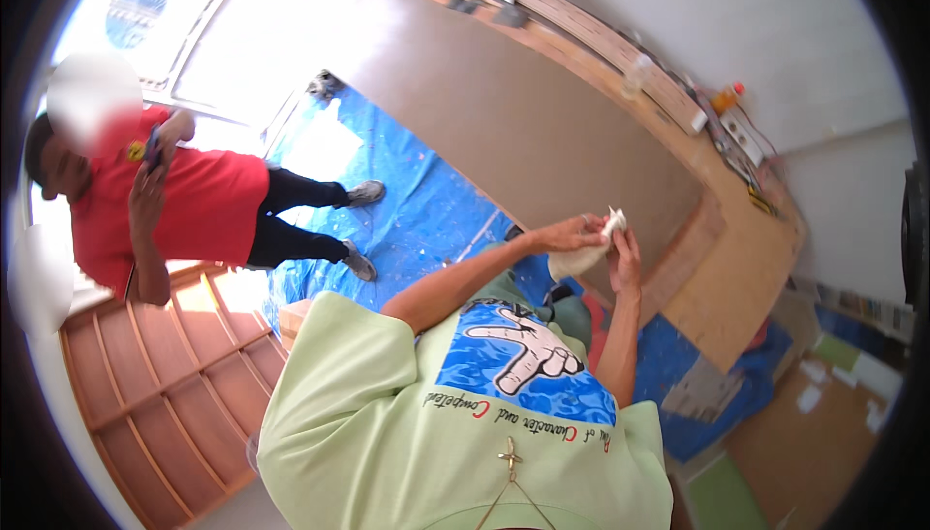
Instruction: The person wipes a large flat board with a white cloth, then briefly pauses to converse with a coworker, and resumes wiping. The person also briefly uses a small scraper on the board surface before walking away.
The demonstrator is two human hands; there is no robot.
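Care helps here: the left hand [570, 234] and right hand [626, 261] both pinch a crumpled white piece [615, 223], perhaps cloth, so light, even finger pressure seems best.

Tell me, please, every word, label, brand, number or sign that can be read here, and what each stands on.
Light green shirt: a line of black and red lettering beside a blue print, legible but not copied here.
Blue print: dark letters at its far edge, too distorted to read.
Red shirt: yellow badge, too small to read.
White piece at the left hand and right hand: no lettering visible.
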